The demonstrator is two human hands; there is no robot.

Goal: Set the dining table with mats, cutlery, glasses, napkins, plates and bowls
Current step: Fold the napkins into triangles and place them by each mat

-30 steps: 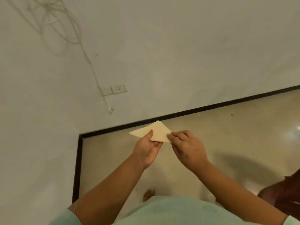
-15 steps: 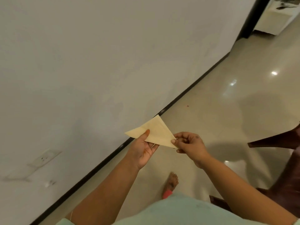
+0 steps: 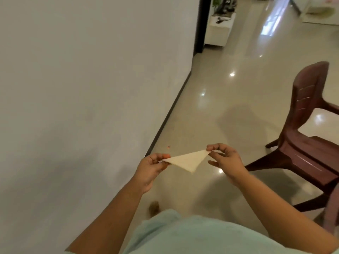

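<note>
**Napkin stretched between both hands**

Cream napkin (image 3: pixel 187 160), folded flat into a triangle, held mid-air at centre frame, point down. Left hand (image 3: pixel 150 168) pinches its left corner; right hand (image 3: pixel 226 159) pinches the right corner w/ thumb & forefinger, other fingers loosely curled. Glossy tile floor (image 3: pixel 229 99) below; dark red plastic chair (image 3: pixel 310 136) at right.

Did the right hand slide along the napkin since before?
Yes. The right hand now pinches the napkin's far right tip, farther from the left hand, which grips the opposite corner.
</note>
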